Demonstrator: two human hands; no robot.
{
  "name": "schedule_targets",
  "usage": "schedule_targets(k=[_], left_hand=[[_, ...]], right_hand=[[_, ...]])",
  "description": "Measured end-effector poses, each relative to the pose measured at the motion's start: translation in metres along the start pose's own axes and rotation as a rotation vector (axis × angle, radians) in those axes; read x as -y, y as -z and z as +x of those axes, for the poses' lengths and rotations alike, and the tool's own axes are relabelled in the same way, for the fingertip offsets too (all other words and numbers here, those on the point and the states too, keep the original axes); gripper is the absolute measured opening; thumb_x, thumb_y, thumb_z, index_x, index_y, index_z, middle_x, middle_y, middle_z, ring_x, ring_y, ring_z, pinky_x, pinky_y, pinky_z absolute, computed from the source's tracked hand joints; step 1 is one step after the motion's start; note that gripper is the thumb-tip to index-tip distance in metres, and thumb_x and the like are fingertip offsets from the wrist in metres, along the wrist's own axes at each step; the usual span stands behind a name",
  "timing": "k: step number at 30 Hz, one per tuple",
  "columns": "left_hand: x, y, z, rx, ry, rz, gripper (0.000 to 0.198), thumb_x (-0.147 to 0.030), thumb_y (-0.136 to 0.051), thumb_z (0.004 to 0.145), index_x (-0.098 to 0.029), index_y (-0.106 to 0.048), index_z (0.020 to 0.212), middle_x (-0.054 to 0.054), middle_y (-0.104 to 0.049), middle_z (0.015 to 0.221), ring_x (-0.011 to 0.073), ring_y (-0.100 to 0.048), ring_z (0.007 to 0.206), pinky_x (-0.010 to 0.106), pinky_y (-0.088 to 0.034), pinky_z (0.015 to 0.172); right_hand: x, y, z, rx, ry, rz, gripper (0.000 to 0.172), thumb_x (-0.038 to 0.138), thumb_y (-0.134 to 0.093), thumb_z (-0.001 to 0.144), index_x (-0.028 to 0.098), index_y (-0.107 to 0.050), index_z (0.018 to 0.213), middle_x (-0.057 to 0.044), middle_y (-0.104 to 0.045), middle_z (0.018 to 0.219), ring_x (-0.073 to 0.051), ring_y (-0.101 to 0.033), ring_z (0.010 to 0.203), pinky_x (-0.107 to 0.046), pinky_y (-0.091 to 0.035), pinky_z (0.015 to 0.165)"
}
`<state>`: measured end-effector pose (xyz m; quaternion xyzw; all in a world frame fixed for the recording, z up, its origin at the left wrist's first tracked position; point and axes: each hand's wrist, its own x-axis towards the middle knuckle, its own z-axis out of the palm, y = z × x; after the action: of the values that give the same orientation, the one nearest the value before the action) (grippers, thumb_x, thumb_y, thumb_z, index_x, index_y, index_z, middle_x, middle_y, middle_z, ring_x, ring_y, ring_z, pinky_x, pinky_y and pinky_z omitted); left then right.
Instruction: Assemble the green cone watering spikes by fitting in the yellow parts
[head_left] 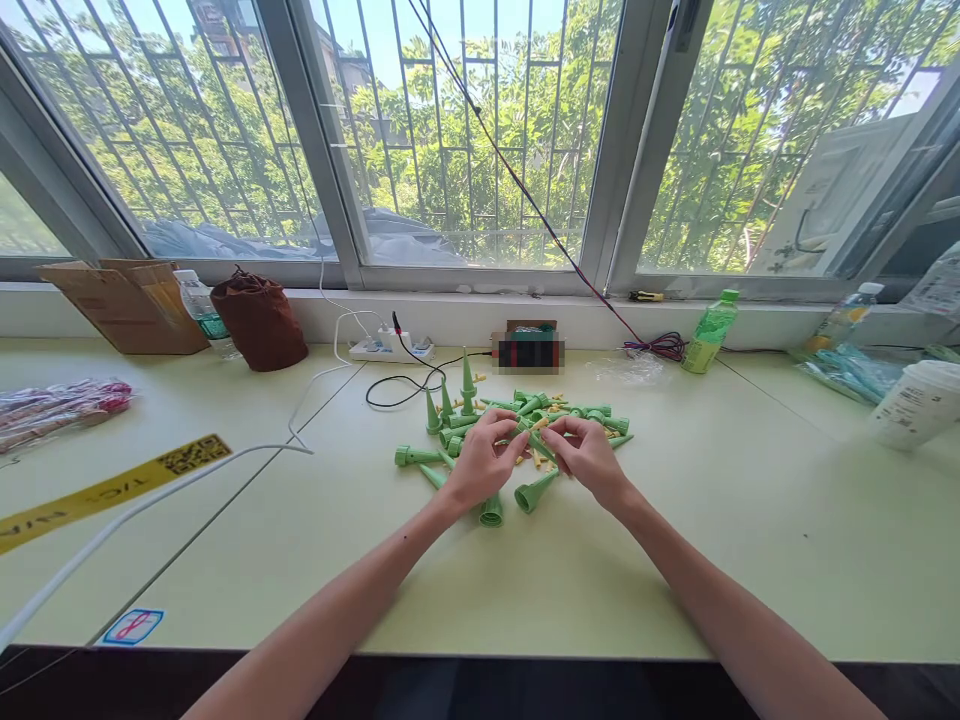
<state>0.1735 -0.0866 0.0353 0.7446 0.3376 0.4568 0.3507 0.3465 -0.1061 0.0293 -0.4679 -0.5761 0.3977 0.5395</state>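
Over a pile of green plastic plant-watering spikes (pixel 532 493), my left hand (pixel 484 460) is closed on the near end of one green watering spike (pixel 538 446). My right hand (pixel 592 458) pinches at the same spike from the other side, close to a small yellow piece (pixel 538 425). Whether the yellow piece is in the spike or in my fingers is hard to make out. Several cone-shaped spikes lie around both hands, with more yellow pieces among them. Behind my left hand, a few spikes stand upright, including a tall one (pixel 468 385).
At the back stand a cardboard box (pixel 124 305), a brown drawstring bag (pixel 259 320), a power strip (pixel 391 347) and a green bottle (pixel 711 332). A white cup (pixel 916 405) is on the right. A white cable (pixel 150 508) and yellow tape (pixel 120 490) cross the left side.
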Motion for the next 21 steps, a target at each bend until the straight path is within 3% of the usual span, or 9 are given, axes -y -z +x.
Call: schedule_targets(k=[10, 15, 21], left_hand=[[0.0004, 0.0005, -0.0052, -0.036, -0.206, 0.298, 0.019, -0.029, -0.053, 0.092, -0.015, -0.062, 0.083, 0.012, -0.052, 0.111, 0.0199, -0.062, 0.097, 0.032, -0.060, 0.077], [-0.0013, 0.0016, -0.0051, -0.022, -0.245, 0.329, 0.018, -0.027, -0.052, 0.093, -0.016, -0.059, 0.081, 0.013, -0.054, 0.116, 0.0223, -0.060, 0.107, 0.032, -0.058, 0.081], [-0.0045, 0.0024, -0.0048, -0.025, -0.262, 0.339, 0.018, -0.027, -0.051, 0.093, -0.016, -0.059, 0.080, 0.013, -0.056, 0.120, 0.0211, -0.063, 0.102, 0.033, -0.057, 0.081]], right_hand=[[-0.0010, -0.0013, -0.0013, 0.017, 0.016, 0.010, 0.035, 0.052, -0.069, 0.077, 0.018, -0.062, 0.070, 0.003, -0.049, 0.049, -0.010, -0.040, 0.040, -0.025, -0.031, 0.039], [-0.0028, -0.0021, -0.0016, 0.050, 0.035, -0.005, 0.035, 0.052, -0.069, 0.077, 0.019, -0.060, 0.067, 0.002, -0.050, 0.050, -0.011, -0.041, 0.042, -0.025, -0.031, 0.041], [-0.0017, -0.0029, -0.0020, 0.055, 0.057, -0.050, 0.035, 0.052, -0.068, 0.077, 0.020, -0.059, 0.065, 0.002, -0.049, 0.050, -0.012, -0.042, 0.044, -0.026, -0.030, 0.043]])
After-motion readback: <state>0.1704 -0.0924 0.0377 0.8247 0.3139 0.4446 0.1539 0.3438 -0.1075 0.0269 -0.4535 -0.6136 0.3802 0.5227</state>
